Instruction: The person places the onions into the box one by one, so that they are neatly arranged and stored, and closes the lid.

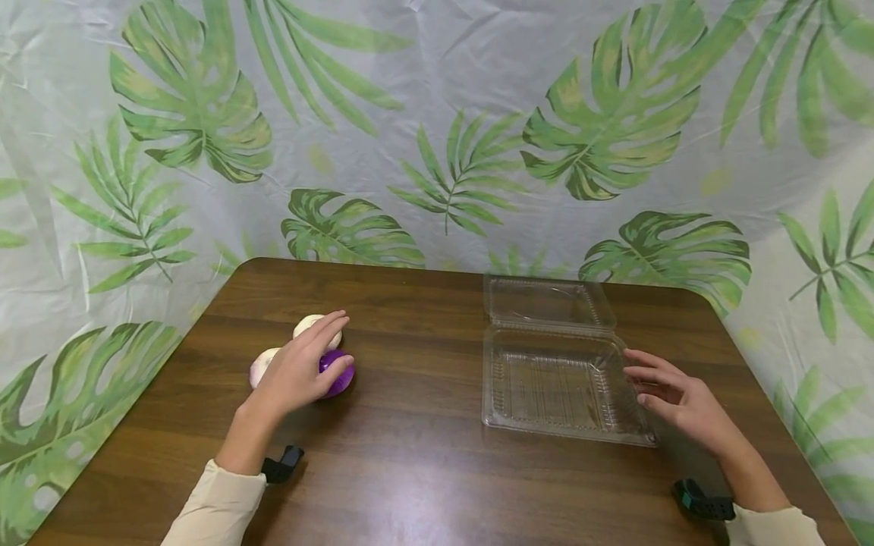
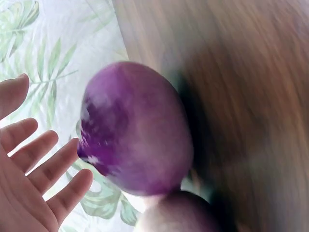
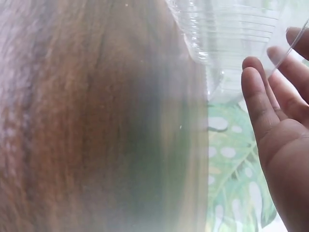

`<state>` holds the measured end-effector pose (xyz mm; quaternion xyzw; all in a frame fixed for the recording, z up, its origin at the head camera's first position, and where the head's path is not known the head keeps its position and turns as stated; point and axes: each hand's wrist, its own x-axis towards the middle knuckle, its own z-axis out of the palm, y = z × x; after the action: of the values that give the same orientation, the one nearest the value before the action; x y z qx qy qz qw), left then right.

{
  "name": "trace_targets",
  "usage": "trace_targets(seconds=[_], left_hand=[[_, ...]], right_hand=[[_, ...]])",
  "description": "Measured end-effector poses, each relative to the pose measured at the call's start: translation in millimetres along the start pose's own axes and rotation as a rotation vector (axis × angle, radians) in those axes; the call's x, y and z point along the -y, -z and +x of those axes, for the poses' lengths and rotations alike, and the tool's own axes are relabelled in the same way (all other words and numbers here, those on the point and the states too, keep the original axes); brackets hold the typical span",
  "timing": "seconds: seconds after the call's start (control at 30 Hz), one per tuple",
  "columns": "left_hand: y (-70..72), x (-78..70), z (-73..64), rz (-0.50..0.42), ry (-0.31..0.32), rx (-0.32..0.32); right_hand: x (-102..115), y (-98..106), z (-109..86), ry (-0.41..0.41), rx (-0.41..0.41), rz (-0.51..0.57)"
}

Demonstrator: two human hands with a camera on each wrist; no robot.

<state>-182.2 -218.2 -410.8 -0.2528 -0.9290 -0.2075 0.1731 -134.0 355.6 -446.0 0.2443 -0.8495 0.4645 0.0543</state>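
Note:
My left hand is over a small group of round vegetables at the table's left. One is glossy purple; behind the hand are a whitish one and another pale one with a purplish tint. Close up in the left wrist view, the purple vegetable stands beside my spread fingers, and a second one sits below it. Their exact kind is unclear. At the right, my right hand has loosely bent fingers by the edge of a clear plastic clamshell container, whose lid lies folded back.
The brown wooden table carries all of this. Behind and beside it hangs a pale cloth with green leaf prints. Each wrist wears a dark strap, the left strap and the right strap.

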Motion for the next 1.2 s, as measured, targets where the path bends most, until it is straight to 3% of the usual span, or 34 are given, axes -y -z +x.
trace_targets(seconds=[0.5, 0.63, 1.07, 1.2], left_hand=[[12.2, 30.0, -26.1, 0.146, -0.039, -0.02], [15.5, 35.3, -36.3, 0.163, -0.038, 0.0], [37.4, 55.4, -55.0, 0.03, 0.1, -0.019], [42.6, 60.9, -58.7, 0.004, 0.156, 0.013]], right_hand=[[-2, -1, -1.7, -0.009, -0.009, -0.018], [0, 0, -2.0, -0.023, -0.005, -0.014], [4, -1, 2.7, -0.021, -0.015, -0.06], [4, -2, 3.6, -0.012, -0.022, -0.078]])
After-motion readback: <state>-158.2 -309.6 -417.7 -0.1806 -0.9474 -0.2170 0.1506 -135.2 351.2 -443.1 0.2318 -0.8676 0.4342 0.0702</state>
